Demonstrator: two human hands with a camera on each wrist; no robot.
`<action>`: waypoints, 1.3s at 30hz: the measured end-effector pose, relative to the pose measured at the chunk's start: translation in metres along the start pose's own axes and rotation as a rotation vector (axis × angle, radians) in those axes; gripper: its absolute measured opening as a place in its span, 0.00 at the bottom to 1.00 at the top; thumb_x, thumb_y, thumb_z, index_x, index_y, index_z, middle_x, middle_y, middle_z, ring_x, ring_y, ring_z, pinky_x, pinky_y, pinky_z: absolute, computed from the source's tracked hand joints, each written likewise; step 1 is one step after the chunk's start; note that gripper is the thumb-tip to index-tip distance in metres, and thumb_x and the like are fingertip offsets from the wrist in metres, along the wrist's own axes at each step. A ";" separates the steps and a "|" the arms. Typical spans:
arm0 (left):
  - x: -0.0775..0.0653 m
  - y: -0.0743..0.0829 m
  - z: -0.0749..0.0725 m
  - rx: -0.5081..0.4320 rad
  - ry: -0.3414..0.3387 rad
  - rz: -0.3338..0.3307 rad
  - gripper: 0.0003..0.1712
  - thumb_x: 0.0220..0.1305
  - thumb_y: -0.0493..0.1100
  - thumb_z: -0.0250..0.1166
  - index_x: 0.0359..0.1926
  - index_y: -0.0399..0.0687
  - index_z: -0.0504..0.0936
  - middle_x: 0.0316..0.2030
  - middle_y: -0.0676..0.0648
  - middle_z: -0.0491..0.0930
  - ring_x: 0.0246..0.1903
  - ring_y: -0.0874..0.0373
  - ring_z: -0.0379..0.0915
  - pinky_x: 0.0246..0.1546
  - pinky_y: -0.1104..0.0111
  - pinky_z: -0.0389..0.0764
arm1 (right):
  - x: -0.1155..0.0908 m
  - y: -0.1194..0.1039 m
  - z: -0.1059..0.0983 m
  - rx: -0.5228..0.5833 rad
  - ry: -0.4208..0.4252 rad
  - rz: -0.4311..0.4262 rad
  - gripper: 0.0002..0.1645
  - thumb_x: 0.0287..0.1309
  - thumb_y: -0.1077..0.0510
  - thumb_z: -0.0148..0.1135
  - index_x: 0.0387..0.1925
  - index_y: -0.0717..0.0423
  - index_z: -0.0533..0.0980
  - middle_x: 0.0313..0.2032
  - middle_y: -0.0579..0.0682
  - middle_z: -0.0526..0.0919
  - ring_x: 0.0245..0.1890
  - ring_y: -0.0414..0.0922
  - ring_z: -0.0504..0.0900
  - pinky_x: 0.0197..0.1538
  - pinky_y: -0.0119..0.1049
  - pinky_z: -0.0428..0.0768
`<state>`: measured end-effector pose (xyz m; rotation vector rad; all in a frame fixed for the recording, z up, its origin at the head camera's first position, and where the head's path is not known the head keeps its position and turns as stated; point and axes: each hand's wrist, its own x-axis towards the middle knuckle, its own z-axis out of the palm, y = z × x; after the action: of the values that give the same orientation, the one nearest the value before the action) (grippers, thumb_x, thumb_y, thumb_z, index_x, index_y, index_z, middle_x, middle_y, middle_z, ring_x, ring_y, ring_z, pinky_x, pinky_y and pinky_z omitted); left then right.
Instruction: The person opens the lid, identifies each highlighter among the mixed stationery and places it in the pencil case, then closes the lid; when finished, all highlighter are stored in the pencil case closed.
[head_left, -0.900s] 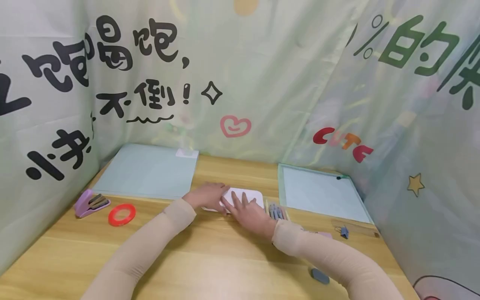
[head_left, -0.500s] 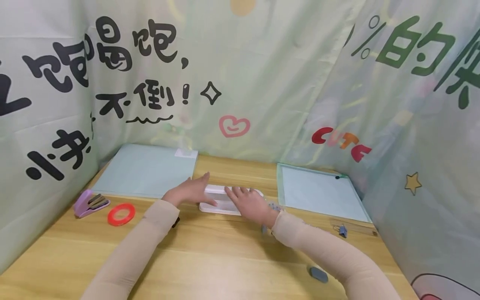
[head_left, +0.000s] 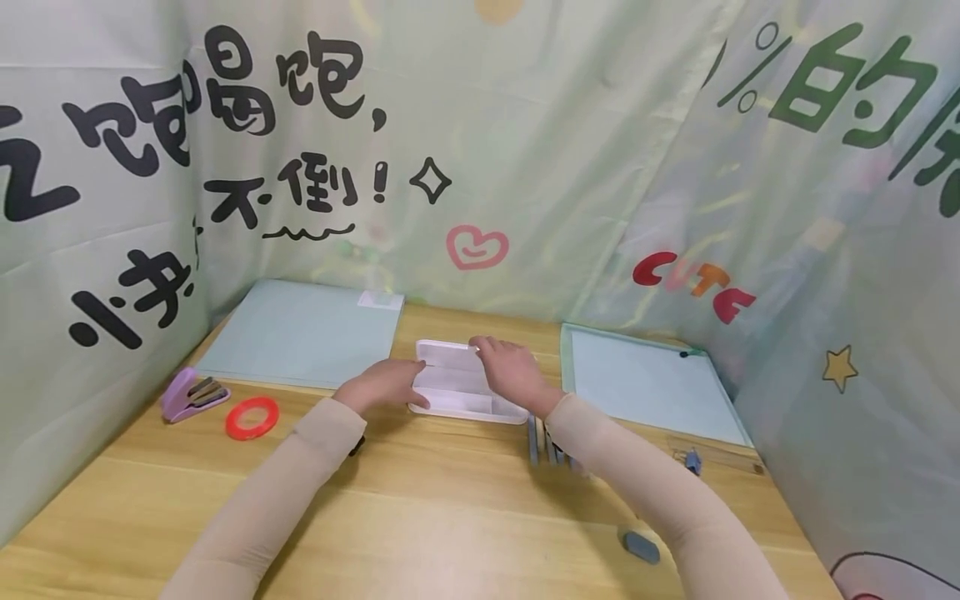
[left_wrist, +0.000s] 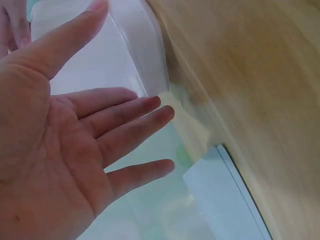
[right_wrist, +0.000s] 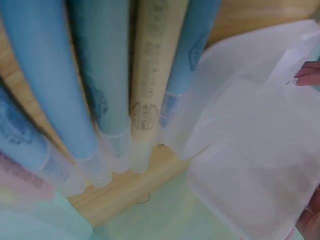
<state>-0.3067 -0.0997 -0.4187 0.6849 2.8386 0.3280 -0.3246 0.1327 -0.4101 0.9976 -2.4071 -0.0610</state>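
Note:
A pale lilac-white pencil case (head_left: 453,379) lies with its lid (head_left: 447,355) raised; its inside shows a divider near the right end. At its left end is my left hand (head_left: 382,385), fingers extended and thumb at the front rim. The left wrist view shows that palm (left_wrist: 55,165) with the fingers spread beside the case wall. My right hand (head_left: 513,372) holds the lid near its upper right edge, fingers bent over it. Several capped markers (right_wrist: 112,75) in blue, teal and cream lie just right of the case, partly under the right forearm.
A purple stapler (head_left: 191,396) and a red tape ring (head_left: 252,417) are at the left. Behind are a blue-grey folder (head_left: 307,333) and a pale sheet-like pouch (head_left: 648,379). A blue binder clip (head_left: 692,462), clear ruler (head_left: 731,457) and grey-blue eraser (head_left: 641,547) lie right.
The case's lid has swung up, baring the inside. My left hand has drawn back from over the case to its left end; the right hand has risen with the lid.

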 end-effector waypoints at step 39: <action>0.002 -0.011 -0.002 0.210 0.017 0.001 0.62 0.38 0.77 0.49 0.66 0.43 0.43 0.66 0.47 0.36 0.63 0.48 0.26 0.53 0.45 0.23 | -0.001 0.031 0.009 0.167 -0.305 0.283 0.46 0.56 0.33 0.38 0.66 0.54 0.41 0.64 0.52 0.49 0.63 0.50 0.46 0.58 0.57 0.39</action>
<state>-0.3136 -0.1088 -0.4204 0.7250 2.9158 0.0347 -0.3487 0.1549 -0.4115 0.7514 -2.8506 0.0982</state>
